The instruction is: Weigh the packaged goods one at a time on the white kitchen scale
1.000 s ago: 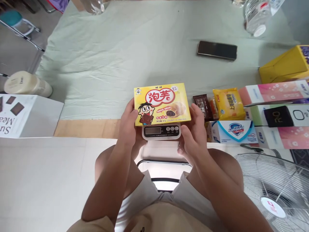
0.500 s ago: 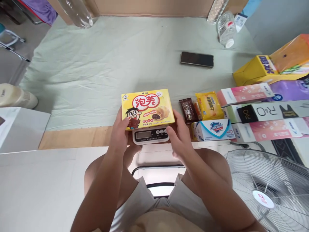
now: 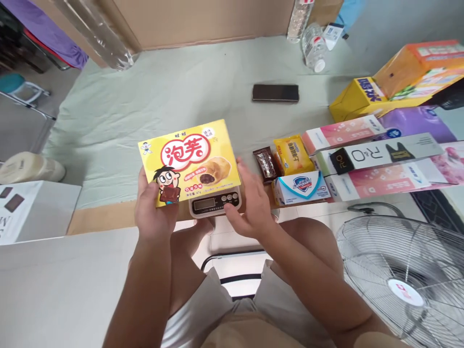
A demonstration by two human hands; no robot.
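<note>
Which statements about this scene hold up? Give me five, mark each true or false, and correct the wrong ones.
1. The left hand grips the yellow snack box. True.
2. The phone lies on the scale. False: it lies on the green cloth, beyond the scale.
3. The snack box hides part of the scale from view. True.
4. The Safeguard box is left of the scale. False: it is to the right.
5. The brown packet is beside a yellow packet. True.
</note>
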